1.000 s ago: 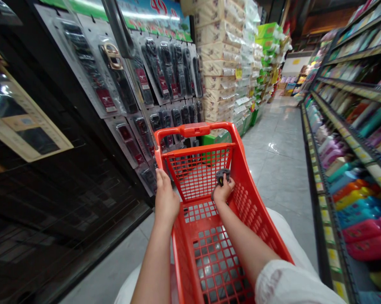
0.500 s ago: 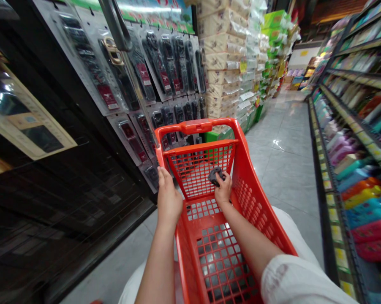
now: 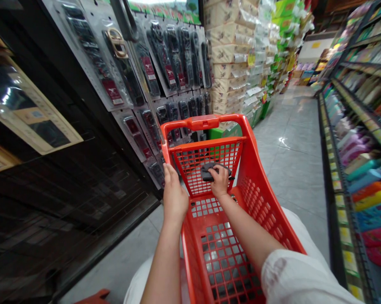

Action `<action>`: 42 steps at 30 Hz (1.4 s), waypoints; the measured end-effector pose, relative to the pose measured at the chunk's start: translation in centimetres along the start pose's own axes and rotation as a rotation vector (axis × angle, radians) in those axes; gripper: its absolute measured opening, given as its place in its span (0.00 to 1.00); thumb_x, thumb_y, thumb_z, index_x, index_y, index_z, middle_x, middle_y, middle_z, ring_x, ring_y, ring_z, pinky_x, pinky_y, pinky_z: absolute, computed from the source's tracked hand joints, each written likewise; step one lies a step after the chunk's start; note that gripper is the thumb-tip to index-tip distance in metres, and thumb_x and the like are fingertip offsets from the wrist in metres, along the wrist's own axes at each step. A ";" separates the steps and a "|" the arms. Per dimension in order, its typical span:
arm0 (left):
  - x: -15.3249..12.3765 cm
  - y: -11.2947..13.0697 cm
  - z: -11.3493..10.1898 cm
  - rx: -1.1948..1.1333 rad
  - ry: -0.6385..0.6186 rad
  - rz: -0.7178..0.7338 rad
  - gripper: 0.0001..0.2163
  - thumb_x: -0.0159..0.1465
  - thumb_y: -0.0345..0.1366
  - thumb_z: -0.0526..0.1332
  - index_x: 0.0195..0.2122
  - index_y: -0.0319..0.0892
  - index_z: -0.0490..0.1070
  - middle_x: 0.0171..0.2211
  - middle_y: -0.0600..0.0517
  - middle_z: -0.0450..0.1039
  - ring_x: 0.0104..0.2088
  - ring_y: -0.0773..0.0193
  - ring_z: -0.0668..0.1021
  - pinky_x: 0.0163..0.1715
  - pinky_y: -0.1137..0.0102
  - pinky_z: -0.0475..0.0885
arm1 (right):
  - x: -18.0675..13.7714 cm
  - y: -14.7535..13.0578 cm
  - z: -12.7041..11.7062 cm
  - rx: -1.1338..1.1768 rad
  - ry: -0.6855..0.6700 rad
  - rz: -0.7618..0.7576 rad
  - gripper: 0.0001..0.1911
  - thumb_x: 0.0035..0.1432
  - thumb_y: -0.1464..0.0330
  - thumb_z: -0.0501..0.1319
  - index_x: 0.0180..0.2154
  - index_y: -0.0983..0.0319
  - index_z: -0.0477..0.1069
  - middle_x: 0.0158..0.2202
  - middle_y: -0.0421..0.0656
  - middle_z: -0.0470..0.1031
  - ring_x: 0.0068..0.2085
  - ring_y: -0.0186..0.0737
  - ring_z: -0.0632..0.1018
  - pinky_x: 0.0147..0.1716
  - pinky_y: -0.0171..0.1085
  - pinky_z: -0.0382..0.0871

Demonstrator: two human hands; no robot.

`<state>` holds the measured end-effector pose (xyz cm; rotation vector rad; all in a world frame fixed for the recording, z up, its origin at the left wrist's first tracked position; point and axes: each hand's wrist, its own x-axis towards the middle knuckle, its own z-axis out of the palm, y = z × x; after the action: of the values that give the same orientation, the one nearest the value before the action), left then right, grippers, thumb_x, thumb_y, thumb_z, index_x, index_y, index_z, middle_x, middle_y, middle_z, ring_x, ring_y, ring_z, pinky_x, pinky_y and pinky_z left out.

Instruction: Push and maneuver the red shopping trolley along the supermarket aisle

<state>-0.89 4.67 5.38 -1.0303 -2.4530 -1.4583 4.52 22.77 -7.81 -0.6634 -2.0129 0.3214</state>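
Orange-red cart (image 3: 257, 185), dark grey cloth (image 3: 207, 171), white sleeve (image 3: 292, 274)

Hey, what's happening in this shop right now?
A person stands in a shop aisle over a red plastic cart. The left hand grips the cart's left rim. The right hand is inside the cart, holding a small dark object against the mesh front wall; what it is cannot be told. Packaged belts hang on the left, and shelves of colourful goods run along the right.

Both arms stretched forward, left hand (image 3: 174, 196) curled in a grip; right hand (image 3: 220, 180) fingers closed
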 end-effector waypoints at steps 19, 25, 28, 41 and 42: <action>0.1 -0.2 -0.1 -0.043 -0.012 0.007 0.38 0.58 0.17 0.49 0.71 0.33 0.43 0.72 0.39 0.39 0.70 0.59 0.46 0.68 0.63 0.45 | -0.4 -2.1 1.0 -0.073 -0.362 -0.274 0.22 0.58 0.79 0.57 0.45 0.50 0.79 0.49 0.43 0.72 0.47 0.44 0.68 0.46 0.41 0.63; 0.1 0.0 -0.2 -0.029 -0.015 -0.003 0.36 0.59 0.18 0.48 0.70 0.31 0.44 0.72 0.37 0.40 0.70 0.60 0.47 0.68 0.64 0.45 | -1.2 -2.1 -0.1 -0.069 -0.309 -0.265 0.22 0.57 0.79 0.59 0.47 0.50 0.78 0.49 0.44 0.73 0.49 0.45 0.68 0.46 0.41 0.62; 0.0 0.0 -0.2 -0.034 -0.014 0.005 0.36 0.59 0.18 0.48 0.70 0.32 0.44 0.72 0.38 0.40 0.70 0.60 0.47 0.69 0.63 0.44 | 2.1 -4.8 0.0 -0.061 -0.142 -0.318 0.23 0.61 0.76 0.57 0.52 0.47 0.75 0.54 0.43 0.70 0.53 0.45 0.66 0.50 0.43 0.60; 0.0 0.1 -0.4 -0.036 -0.015 -0.016 0.37 0.58 0.17 0.48 0.71 0.33 0.44 0.72 0.40 0.39 0.70 0.61 0.47 0.68 0.64 0.44 | -4.5 -1.3 2.9 -0.190 -0.826 -0.661 0.15 0.67 0.68 0.55 0.50 0.52 0.75 0.57 0.43 0.71 0.54 0.45 0.66 0.45 0.42 0.61; 0.0 0.2 -0.4 -0.034 -0.017 -0.014 0.37 0.58 0.17 0.48 0.71 0.33 0.44 0.72 0.39 0.39 0.70 0.61 0.47 0.68 0.64 0.44 | -4.8 -0.8 2.6 -0.199 -0.846 -0.654 0.14 0.67 0.68 0.55 0.50 0.53 0.76 0.56 0.44 0.71 0.54 0.45 0.66 0.45 0.42 0.61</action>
<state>-0.87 4.40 5.70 -1.0375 -2.4604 -1.5066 3.92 19.47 -12.12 0.0947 -2.9536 -0.0146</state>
